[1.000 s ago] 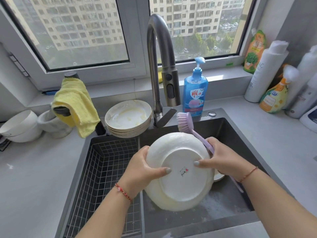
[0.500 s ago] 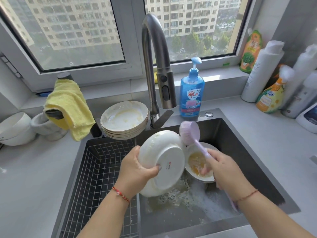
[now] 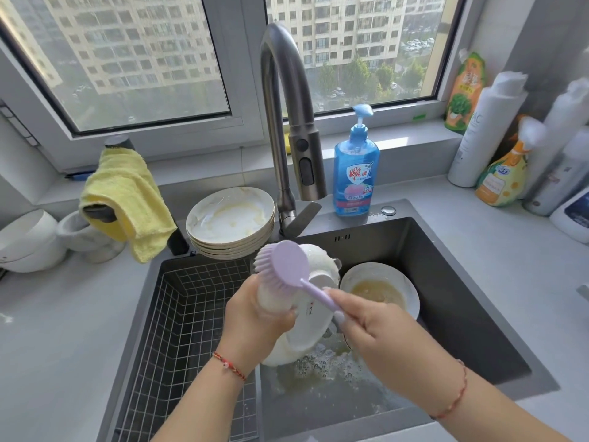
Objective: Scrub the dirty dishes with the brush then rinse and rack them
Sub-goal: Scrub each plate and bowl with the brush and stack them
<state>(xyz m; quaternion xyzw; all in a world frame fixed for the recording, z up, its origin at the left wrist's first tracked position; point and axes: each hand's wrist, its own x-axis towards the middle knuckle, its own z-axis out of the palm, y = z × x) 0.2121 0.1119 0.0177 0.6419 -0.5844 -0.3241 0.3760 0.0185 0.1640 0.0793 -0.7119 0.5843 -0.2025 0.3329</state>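
A: Reading from the left, what occupies the counter?

B: Two white bowls point(image 3: 27, 240) lie tipped on their sides at the far left; just beside them a yellow cloth point(image 3: 127, 199) hangs over a dark fixture. Behind the basin's left compartment stands a stack of dirty plates point(image 3: 230, 221), the top one smeared with yellowish residue.

A: And the left compartment itself?

B: A wire rack point(image 3: 188, 327) lines it; no dish is visible in it.

A: Where is the dish being worked on?

B: The white plate point(image 3: 307, 327) is held tilted over the sink point(image 3: 462, 282), underside toward the camera. The left hand point(image 3: 258, 323) grips its left rim, fingers curled around the edge, thumb on the back.

A: The brush?

B: The purple brush point(image 3: 287, 266) has its bristles pressed against the plate's upper edge. The right hand point(image 3: 376, 327) pinches the handle, fingers closed around it.

A: What lies to the right?

B: A dirty bowl point(image 3: 382, 290) holding yellowish liquid sits in the sink, partly behind the plate, with suds below. The faucet point(image 3: 287, 122) arches overhead; a blue soap bottle point(image 3: 355, 177) stands beside it, and further bottles point(image 3: 497, 148) cluster at the far right.
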